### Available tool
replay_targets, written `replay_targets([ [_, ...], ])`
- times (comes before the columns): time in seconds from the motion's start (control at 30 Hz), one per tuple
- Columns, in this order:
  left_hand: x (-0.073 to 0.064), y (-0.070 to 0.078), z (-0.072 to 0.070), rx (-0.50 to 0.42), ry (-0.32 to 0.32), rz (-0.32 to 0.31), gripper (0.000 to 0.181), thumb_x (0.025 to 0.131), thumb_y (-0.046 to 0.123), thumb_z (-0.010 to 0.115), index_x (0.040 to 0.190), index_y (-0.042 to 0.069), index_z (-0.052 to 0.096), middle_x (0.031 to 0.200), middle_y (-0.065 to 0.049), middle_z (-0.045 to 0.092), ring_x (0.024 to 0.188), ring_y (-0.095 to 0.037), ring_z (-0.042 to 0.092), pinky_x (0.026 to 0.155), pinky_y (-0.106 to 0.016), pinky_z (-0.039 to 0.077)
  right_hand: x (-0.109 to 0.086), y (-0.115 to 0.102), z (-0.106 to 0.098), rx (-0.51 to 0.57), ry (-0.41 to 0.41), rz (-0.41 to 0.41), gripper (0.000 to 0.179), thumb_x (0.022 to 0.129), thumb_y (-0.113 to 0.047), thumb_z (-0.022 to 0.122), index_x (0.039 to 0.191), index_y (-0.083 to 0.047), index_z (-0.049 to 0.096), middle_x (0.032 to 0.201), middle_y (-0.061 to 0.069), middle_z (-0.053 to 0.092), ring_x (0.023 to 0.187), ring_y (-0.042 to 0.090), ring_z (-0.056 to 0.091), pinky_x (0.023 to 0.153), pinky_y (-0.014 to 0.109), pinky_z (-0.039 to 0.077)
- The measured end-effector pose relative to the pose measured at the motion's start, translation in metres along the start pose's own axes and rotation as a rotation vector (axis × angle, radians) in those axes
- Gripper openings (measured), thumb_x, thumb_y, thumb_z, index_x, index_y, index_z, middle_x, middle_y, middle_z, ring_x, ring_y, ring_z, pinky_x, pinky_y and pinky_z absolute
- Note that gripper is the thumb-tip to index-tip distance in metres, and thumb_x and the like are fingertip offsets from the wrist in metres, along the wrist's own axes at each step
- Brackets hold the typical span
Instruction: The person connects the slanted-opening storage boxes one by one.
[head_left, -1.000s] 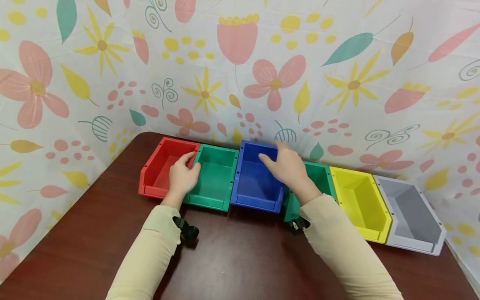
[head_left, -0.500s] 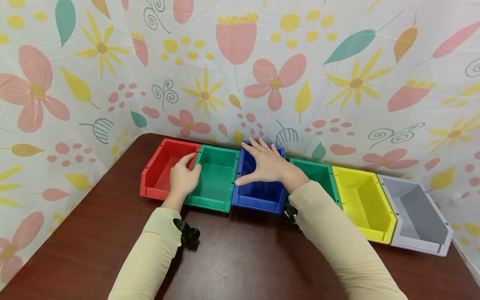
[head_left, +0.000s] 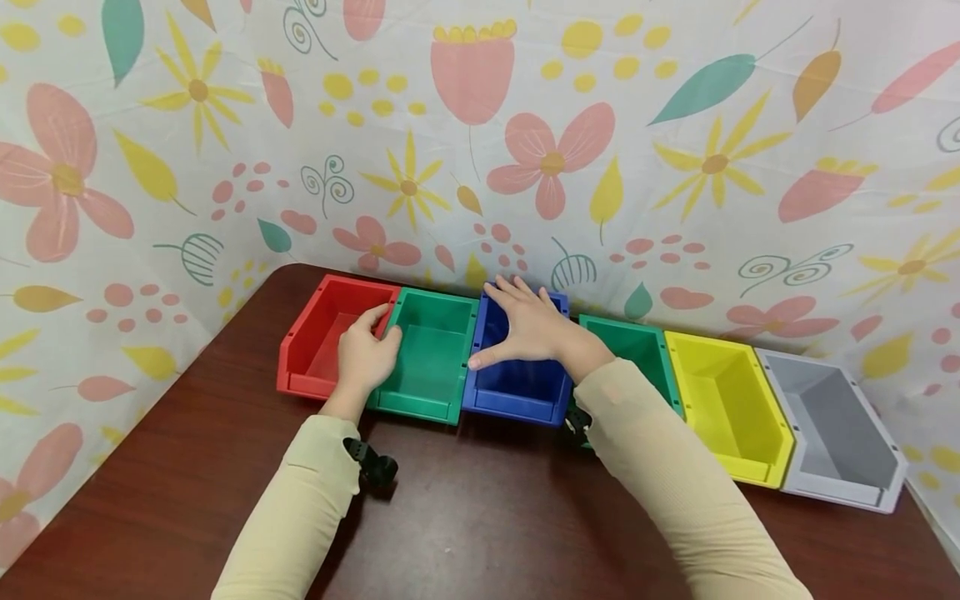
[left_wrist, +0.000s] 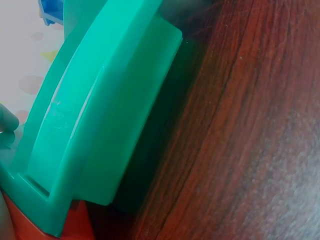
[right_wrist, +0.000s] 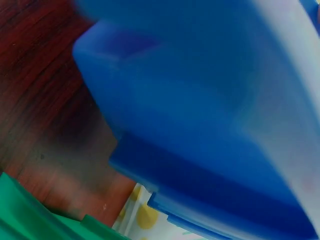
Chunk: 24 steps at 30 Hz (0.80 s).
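Observation:
My left hand (head_left: 365, 354) rests over the shared edge of the red bin (head_left: 322, 350) and the left green bin (head_left: 431, 358), bent fingers and thumb about the rim. In the left wrist view a fingertip (left_wrist: 7, 120) shows at the inner side of that green bin (left_wrist: 100, 110). Above the blue bin (head_left: 517, 407) my right hand (head_left: 534, 329) is spread wide. Its thumb reaches the bin's left rim and its fingers stretch toward the back rim; firm contact cannot be made out. The right wrist view is filled by the blurred blue bin (right_wrist: 165, 100).
Right of the blue bin stand another green bin (head_left: 630, 342), partly behind my right arm, a yellow bin (head_left: 723, 400) and a grey bin (head_left: 832, 425). The row sits on a dark brown table (head_left: 450, 517) against a flower-patterned cloth (head_left: 450, 150).
My right hand has moved left from the blue bin's right side and spread its fingers across the bin. My left hand has stayed in place.

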<state>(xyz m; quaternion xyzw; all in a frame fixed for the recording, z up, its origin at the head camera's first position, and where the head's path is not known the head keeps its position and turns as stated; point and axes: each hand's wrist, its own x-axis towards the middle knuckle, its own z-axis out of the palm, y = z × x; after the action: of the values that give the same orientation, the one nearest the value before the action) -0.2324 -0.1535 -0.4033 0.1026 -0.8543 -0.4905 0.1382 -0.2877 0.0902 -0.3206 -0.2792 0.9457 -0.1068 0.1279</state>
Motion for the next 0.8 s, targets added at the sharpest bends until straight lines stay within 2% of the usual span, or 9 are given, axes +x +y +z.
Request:
replay_targets([
  [0.3,0.0,-0.001,0.0,0.016,0.004,0.008,0.044,0.093,0.027,0.052,0.135,0.014,0.053,0.058,-0.006,0.052,0.046,-0.021,0.044,0.057,-0.03,0.04,0.0,-0.001,0.001,0.007,-0.02,-0.006,0.125,0.056,-0.085,0.06,0.153,-0.024,0.01,0.161,0.003,0.002,0.148,0.028,-0.007,0.115,0.059,-0.003],
  [0.6,0.0,-0.003,0.0,0.021,-0.002,0.005,0.044,0.093,0.026,0.052,0.136,0.014,0.052,0.058,-0.006,0.053,0.045,-0.021,0.044,0.058,-0.03,0.04,0.003,0.004,0.02,-0.004,-0.043,-0.008,0.13,0.053,-0.089,0.058,0.153,-0.025,0.005,0.161,0.003,-0.002,0.147,0.03,-0.007,0.114,0.061,-0.003],
  [0.8,0.0,-0.002,0.001,0.02,0.004,0.015,0.044,0.093,0.026,0.052,0.135,0.014,0.052,0.058,-0.005,0.052,0.045,-0.021,0.044,0.056,-0.03,0.04,0.003,0.006,0.025,0.016,-0.014,-0.006,0.129,0.053,-0.087,0.059,0.153,-0.026,0.005,0.161,0.002,-0.002,0.148,0.03,-0.007,0.114,0.059,-0.004],
])
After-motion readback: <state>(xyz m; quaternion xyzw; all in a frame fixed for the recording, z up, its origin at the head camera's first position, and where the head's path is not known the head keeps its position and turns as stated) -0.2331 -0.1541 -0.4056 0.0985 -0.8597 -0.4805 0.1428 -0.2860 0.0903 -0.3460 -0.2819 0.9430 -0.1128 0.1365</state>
